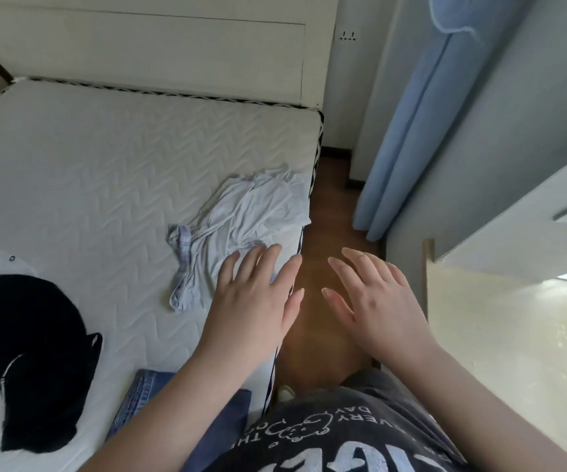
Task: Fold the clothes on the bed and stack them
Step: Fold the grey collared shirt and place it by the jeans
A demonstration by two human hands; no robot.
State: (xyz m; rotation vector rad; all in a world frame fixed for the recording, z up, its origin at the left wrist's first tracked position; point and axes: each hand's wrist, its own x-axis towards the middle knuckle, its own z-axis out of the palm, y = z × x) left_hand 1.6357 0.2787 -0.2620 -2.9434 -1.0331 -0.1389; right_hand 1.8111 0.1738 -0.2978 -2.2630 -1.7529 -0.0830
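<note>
Hovering, fingers spread: left hand point(255, 301) over mattress point(88, 172), right hand point(377, 301) over wood floor point(329, 212).

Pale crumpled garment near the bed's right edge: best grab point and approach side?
Probably the pale garment by its near corner, the part closest to the open left hand, coming from the bed's right edge. It lies crumpled and flat on the mattress, so a top pinch on a raised fold should lift it. The waistband-like bunched end sits on its left. The right hand is open over the floor.
</note>
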